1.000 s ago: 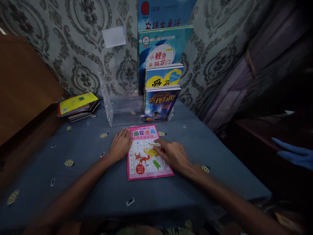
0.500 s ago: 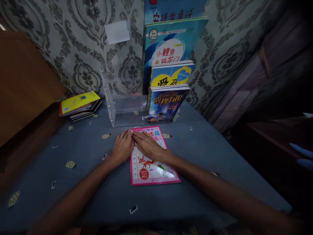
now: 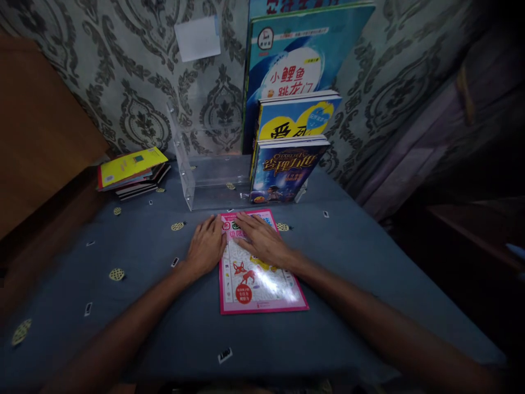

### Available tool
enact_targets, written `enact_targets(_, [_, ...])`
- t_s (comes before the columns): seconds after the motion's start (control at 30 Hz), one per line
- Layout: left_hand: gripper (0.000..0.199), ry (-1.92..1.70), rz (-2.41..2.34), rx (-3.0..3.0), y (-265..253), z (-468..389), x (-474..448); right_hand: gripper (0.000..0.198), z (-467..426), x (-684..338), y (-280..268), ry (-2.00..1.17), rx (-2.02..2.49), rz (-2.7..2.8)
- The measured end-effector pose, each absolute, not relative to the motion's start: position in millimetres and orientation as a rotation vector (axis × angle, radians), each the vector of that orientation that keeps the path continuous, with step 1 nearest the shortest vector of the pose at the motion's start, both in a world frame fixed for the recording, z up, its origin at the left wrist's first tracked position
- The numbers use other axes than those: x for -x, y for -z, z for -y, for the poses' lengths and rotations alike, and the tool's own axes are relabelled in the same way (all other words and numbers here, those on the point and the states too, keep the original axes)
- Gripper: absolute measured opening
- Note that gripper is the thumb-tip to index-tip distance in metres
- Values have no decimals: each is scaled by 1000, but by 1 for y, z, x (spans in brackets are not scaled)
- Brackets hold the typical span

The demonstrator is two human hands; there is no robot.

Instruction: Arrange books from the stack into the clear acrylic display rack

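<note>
A pink-bordered children's book point(image 3: 241, 295) with a red fox on its cover lies flat on the table. My left hand point(image 3: 207, 244) rests at the book's upper left edge, fingers stretched out, partly on the tablecloth. My right hand point(image 3: 262, 239) lies flat across the upper part of the cover with its fingers extended, hiding some of the title. Just behind the book stands a clear acrylic rack point(image 3: 186, 180). In its right half, a dark blue book point(image 3: 283, 172) stands in front of a yellow and blue book point(image 3: 297, 117) and a tall teal book point(image 3: 336, 41).
A small stack of books point(image 3: 133, 168) with a yellow one on top lies at the back left. A patterned tablecloth point(image 3: 164, 339) covers the table. A white card point(image 3: 198, 39) appears above the rack's left side. Brown wood panelling point(image 3: 36, 131) borders the left.
My right hand has slid to the right over the cover, away from my left hand, uncovering more of the title. My left hand has stayed nearly still. The view has shifted slightly.
</note>
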State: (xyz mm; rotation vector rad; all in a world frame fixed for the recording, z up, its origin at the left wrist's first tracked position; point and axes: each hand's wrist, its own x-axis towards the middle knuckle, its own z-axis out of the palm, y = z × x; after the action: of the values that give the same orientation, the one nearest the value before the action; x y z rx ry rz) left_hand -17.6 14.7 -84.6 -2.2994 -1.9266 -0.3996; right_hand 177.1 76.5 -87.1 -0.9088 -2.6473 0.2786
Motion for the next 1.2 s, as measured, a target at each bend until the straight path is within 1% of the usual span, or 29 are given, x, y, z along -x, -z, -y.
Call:
enact_targets(0.2, [45, 379, 1931, 2322, 82, -14, 17, 57, -80, -196, 92, -275, 984, 2581])
enact_targets(0.43, [45, 319, 1957, 2321, 78, -13, 16, 56, -82, -217, 97, -199, 1151, 2510])
enact_targets(0.73, [41, 347, 1932, 2334, 77, -13, 16, 51, -78, -217, 92, -161, 1248, 2435])
enact_targets(1.0, [37, 405, 1874, 2396, 77, -14, 18, 43, -94, -227, 96, -404, 1144, 2283])
enact_targets(1.2, [36, 479, 1817, 2458, 77, -17, 22, 44, -106, -234, 98, -611, 1099, 2151])
